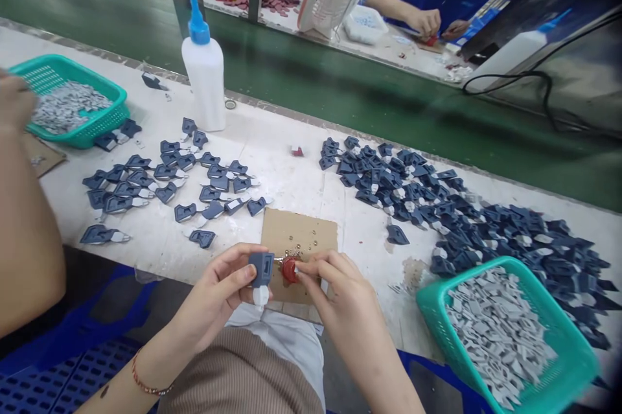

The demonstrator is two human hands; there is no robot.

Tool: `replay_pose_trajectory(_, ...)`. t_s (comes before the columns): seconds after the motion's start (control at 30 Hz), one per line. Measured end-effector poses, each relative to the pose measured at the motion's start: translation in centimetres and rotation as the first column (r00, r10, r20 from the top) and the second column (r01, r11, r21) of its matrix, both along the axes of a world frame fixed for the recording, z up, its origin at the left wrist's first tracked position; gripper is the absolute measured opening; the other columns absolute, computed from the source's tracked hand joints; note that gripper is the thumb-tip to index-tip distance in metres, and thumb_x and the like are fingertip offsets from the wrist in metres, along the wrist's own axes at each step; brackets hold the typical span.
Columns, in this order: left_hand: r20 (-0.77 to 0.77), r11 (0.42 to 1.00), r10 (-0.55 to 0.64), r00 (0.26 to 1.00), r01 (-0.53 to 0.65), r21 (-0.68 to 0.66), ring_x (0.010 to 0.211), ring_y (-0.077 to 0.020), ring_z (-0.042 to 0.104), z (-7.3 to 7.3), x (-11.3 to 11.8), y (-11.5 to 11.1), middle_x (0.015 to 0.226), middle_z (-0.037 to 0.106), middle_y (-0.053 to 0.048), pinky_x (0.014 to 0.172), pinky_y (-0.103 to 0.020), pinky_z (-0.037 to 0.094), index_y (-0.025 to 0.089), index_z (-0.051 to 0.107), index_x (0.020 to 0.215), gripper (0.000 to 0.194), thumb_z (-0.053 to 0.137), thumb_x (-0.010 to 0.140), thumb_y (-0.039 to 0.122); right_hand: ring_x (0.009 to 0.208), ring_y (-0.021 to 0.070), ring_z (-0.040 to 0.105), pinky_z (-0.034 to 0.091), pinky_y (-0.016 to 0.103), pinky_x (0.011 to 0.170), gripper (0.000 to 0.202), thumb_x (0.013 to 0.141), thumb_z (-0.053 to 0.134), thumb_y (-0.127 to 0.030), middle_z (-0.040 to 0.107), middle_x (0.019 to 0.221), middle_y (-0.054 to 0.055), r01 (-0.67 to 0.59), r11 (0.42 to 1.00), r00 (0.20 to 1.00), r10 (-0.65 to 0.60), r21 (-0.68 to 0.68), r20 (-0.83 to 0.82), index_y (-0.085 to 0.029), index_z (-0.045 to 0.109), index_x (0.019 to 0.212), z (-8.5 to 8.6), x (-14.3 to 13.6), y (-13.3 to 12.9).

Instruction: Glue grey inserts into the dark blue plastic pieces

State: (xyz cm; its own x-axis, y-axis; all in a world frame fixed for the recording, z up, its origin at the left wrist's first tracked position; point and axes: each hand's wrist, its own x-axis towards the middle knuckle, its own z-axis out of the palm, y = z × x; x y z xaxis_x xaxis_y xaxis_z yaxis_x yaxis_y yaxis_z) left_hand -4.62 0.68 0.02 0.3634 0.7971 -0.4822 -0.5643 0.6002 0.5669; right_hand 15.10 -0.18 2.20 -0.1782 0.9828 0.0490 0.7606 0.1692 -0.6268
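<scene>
My left hand [228, 281] is closed around a dark blue plastic part [262, 268] with a pale grey tip pointing down toward me. Fingers pinched, my right hand [335, 278] is at a red round cap [290, 269] that lies on a cardboard square [301, 226]. A small pale piece shows at those fingertips, mostly hidden by them. Clear wet drops dot the cardboard around the cap.
Blue parts lie scattered at left [140, 181] and heaped at right [413, 187]. Green baskets of grey pieces stand at right [427, 304] and far left [116, 93]. A white glue bottle [204, 77] stands behind. A co-worker's arm [29, 226] reaches in at left.
</scene>
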Motion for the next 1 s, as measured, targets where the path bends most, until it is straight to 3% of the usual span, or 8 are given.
replay_pose_trajectory(0.3, 0.051, 0.984, -0.049, 0.997, 0.057, -0.167, 0.054, -0.0111, 0.066, 0.6, 0.5, -0.1, 0.063, 0.066, 0.001, 0.047, -0.015, 0.049, 0.024, 0.076, 0.105, 0.038, 0.084, 0.069, 0.029, 0.081, 0.02, 0.062, 0.051, 0.032, 0.069, 0.02, 0.094, 0.05, -0.017, 0.064, 0.084, 0.005, -0.026, 1.0, 1.0, 0.026, -0.017, 0.013, -0.022, 0.068, 0.087, 0.4, -0.1, 0.0)
replay_pose_trajectory(0.53, 0.115, 0.962, -0.122, 0.986, 0.146, -0.232, 0.041, -0.0045, 0.057, 0.6, 0.8, -0.1, 0.067, 0.065, 0.001, 0.038, -0.011, 0.043, 0.017, 0.075, 0.079, 0.02, 0.085, 0.067, 0.03, 0.085, 0.0209, 0.061, 0.051, 0.034, 0.073, 0.018, 0.094, 0.052, -0.016, 0.063, 0.087, 0.005, -0.031, 0.998, 0.999, 0.03, -0.049, -0.011, -0.021, 0.068, 0.087, 0.2, 0.0, 0.0)
replay_pose_trajectory(0.7, 0.125, 0.925, -0.018, 0.992, 0.064, -0.375, 0.036, -0.0009, 0.048, 0.5, 1.4, -0.3, 0.061, 0.062, 0.004, 0.032, -0.009, 0.036, 0.016, 0.072, 0.067, 0.017, 0.086, 0.064, 0.025, 0.086, 0.0205, 0.064, 0.052, 0.035, 0.076, 0.015, 0.09, 0.058, -0.019, 0.067, 0.089, 0.005, 0.013, 0.986, 0.986, -0.041, -0.169, -0.163, -0.024, 0.072, 0.088, 0.8, 0.8, 0.2)
replay_pose_trajectory(0.77, 0.146, 0.904, 0.014, 0.989, 0.05, -0.425, 0.036, -0.0008, 0.047, 0.8, 1.9, -0.3, 0.059, 0.061, 0.005, 0.033, -0.008, 0.039, 0.016, 0.073, 0.067, 0.014, 0.085, 0.063, 0.02, 0.087, 0.0201, 0.065, 0.054, 0.034, 0.078, 0.01, 0.086, 0.065, -0.024, 0.068, 0.089, 0.005, 0.031, 0.978, 0.94, -0.099, -0.207, -0.327, -0.024, 0.075, 0.087, 1.2, 1.2, 0.4)
replay_pose_trajectory(0.87, 0.199, 0.871, 0.043, 0.979, 0.061, -0.487, 0.038, -0.0019, 0.05, 1.5, 2.8, 0.0, 0.055, 0.059, 0.005, 0.037, -0.009, 0.045, 0.014, 0.074, 0.068, 0.006, 0.08, 0.069, 0.012, 0.089, 0.0209, 0.068, 0.057, 0.032, 0.077, 0.008, 0.079, 0.074, -0.031, 0.071, 0.092, 0.006, 0.034, 0.961, 0.809, -0.188, -0.276, -0.557, -0.025, 0.077, 0.083, 1.8, 1.4, 0.6)
replay_pose_trajectory(1.0, 0.255, 0.837, 0.039, 0.966, 0.108, -0.536, 0.038, -0.0026, 0.054, 2.4, 3.7, 0.4, 0.057, 0.062, 0.003, 0.038, -0.009, 0.048, 0.01, 0.074, 0.073, 0.011, 0.067, 0.081, 0.008, 0.088, 0.0218, 0.07, 0.06, 0.032, 0.076, 0.009, 0.076, 0.078, -0.033, 0.072, 0.096, 0.007, -0.034, 0.935, 0.714, -0.224, -0.353, -0.663, -0.025, 0.078, 0.08, 2.6, 1.3, 0.5)
